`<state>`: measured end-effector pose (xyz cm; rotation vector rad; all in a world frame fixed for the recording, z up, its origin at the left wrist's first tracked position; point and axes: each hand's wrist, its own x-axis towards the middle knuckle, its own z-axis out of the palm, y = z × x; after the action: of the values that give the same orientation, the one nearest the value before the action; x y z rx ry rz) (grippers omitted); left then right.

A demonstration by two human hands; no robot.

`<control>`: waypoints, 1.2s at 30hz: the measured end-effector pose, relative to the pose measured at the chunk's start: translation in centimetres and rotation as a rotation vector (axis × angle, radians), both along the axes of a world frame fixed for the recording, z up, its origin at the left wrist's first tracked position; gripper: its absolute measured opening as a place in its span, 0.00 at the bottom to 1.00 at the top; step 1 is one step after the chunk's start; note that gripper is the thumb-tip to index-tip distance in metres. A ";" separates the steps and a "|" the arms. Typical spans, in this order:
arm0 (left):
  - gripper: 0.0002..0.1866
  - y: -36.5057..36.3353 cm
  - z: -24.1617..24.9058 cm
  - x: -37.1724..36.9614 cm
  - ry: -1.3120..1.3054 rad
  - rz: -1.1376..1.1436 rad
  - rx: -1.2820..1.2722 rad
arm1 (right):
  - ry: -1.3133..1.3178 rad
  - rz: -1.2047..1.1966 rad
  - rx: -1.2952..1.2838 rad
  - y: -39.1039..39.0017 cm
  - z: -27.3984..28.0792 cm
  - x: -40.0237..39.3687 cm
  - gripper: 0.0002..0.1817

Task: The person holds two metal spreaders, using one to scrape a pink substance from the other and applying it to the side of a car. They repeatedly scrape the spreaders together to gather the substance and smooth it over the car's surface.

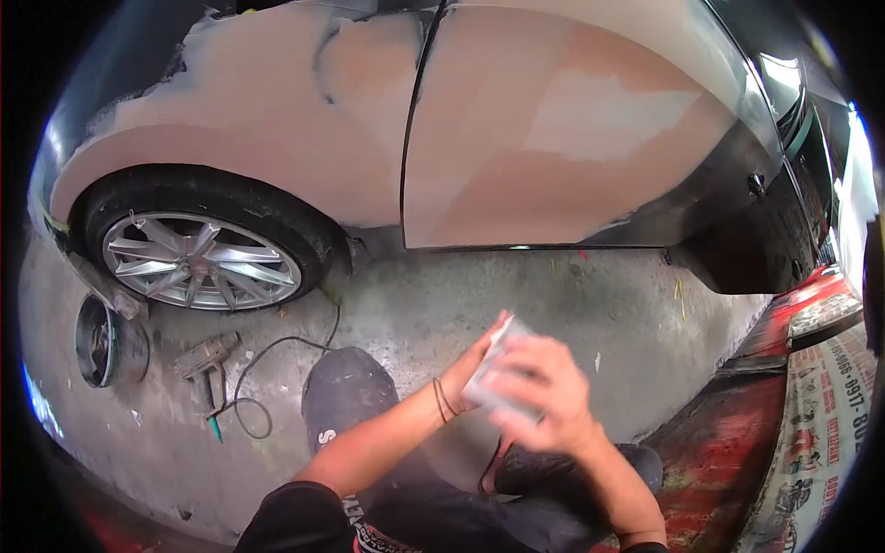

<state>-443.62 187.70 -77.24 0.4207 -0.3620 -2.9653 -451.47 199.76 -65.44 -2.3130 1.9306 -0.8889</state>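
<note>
In front of my knees, both hands are together on a flat grey rectangular piece (495, 361), blurred, like a sanding pad or folded sandpaper. My left hand (475, 358) is under and behind its left side, with most of the fingers hidden. My right hand (546, 392) lies across its near face, fingers bent over it and smeared by motion. Beyond the hands stands a car, with sanded pinkish and grey filler on its fender (277, 101) and door (544, 120). Neither hand touches the car.
A heat gun (207, 364) with a black cord lies on the concrete floor (387, 304), beside a dark round tub (111, 343). The car's wheel (201, 260) is at left. Printed sheeting (816, 415) and a red-stained surface (710, 452) are at right.
</note>
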 end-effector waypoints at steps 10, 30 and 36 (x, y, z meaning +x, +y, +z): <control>0.30 -2.5 -2.8 0.1 -0.197 0.329 -0.143 | -1.796 -0.444 -0.179 3.3 -2.7 -8.0 0.30; 0.18 -4.3 -1.8 2.7 -0.172 1.103 -0.432 | -2.181 -0.653 0.416 -2.4 -6.6 0.2 0.16; 0.17 -3.6 -1.6 2.3 -0.217 1.099 -0.392 | -2.090 -0.754 0.389 -3.2 -8.7 -0.7 0.16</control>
<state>-441.28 184.13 -78.82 0.6237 -0.5040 -1.7460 -452.15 196.54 -74.18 0.2535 1.2577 -1.5238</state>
